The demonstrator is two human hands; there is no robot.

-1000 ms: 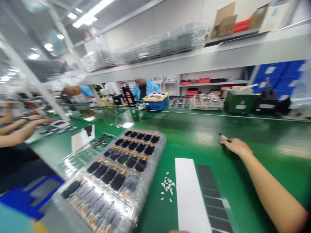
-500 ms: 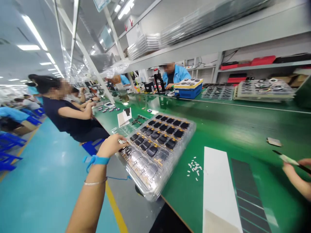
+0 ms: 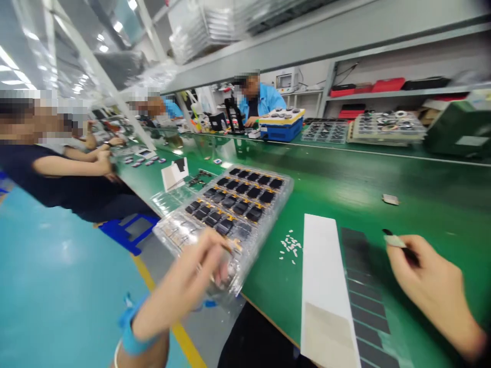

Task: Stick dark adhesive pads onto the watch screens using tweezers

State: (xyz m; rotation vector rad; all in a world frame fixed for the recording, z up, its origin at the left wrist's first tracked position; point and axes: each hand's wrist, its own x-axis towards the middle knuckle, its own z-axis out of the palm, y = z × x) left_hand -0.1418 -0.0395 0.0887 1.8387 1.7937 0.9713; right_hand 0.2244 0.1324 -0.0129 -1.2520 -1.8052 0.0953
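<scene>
My left hand [image 3: 203, 266], blurred by motion, is over the near end of a clear plastic tray [image 3: 264, 220]. Its fingers are curled together around something small that I cannot make out. Several black square screen modules [image 3: 224, 226] with orange flex strips fill the tray's farther rows. My right hand [image 3: 433, 281] is closed around a slim black tool [image 3: 387, 232] with a pale wrapped band; its kind is unclear. To the left of that hand lies a sheet of dark rectangular strips [image 3: 366, 286], beside a long white card [image 3: 322, 271].
Small white pieces [image 3: 290, 245] lie scattered on the green bench [image 3: 326, 184]. Farther back is a small flat metallic part [image 3: 390, 199]. A folded white card [image 3: 174, 174] stands beyond the tray. Co-workers sit at left and across the bench, near a blue box [image 3: 282, 128].
My left hand has left the tray's left edge and moved right, across its near end. My right hand has come farther into view with the black tool. The view has swung right.
</scene>
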